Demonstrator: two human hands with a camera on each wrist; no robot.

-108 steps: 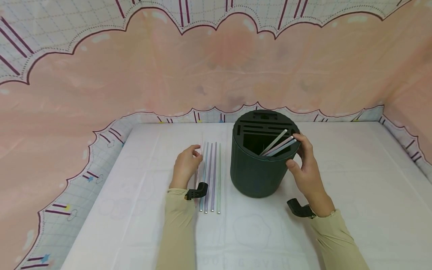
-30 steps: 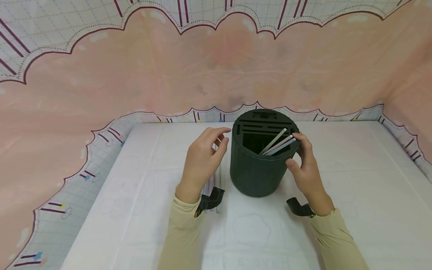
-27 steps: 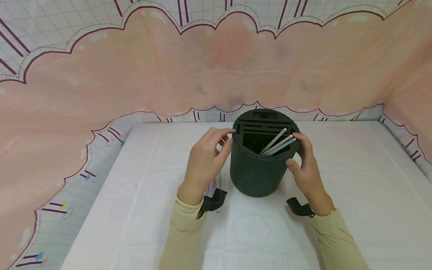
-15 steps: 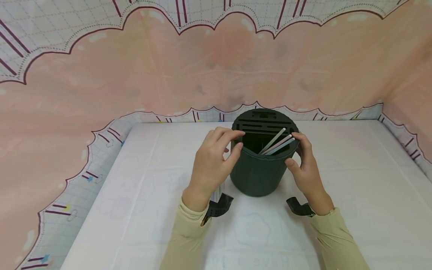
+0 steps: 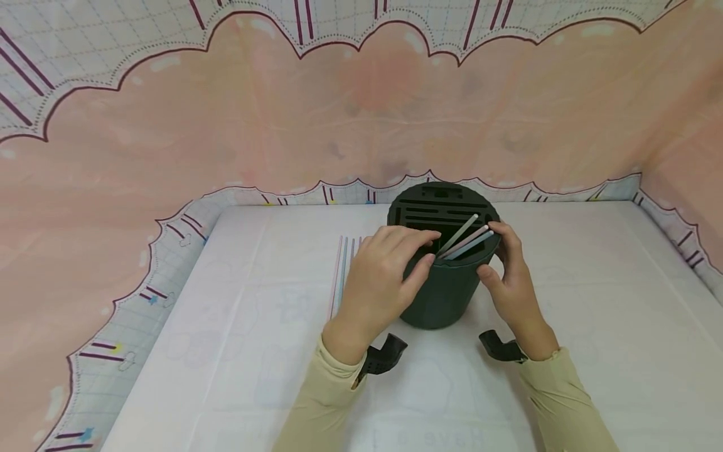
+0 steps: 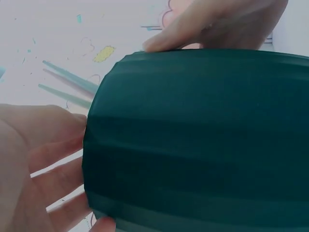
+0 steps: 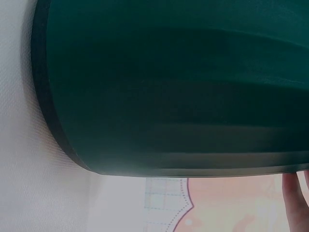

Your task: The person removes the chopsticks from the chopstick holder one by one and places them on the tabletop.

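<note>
A dark green round holder [image 5: 446, 295] with a slotted top stands on the white table. Three slim pastel sticks [image 5: 465, 243], chopstick-like, lean inside its large opening against the right rim. My right hand [image 5: 513, 298] grips that rim, thumb in front and fingers over the edge; the right wrist view shows fingers [image 7: 292, 195] at the holder's side. My left hand [image 5: 381, 279] is over the front left of the opening, its index finger and thumb apart near the sticks. From the left wrist, the left hand [image 6: 41, 159] appears at the rim, and I see nothing held.
More pastel sticks [image 5: 337, 279] lie side by side on the table left of the holder, mostly hidden by the left hand. A peach and white patterned cloth [image 5: 361, 119] rises behind the white tabletop [image 5: 265, 301].
My left hand has left the lying sticks and moved right, over the holder's opening. The lying sticks' left part shows again. The right hand and holder stay in place.
</note>
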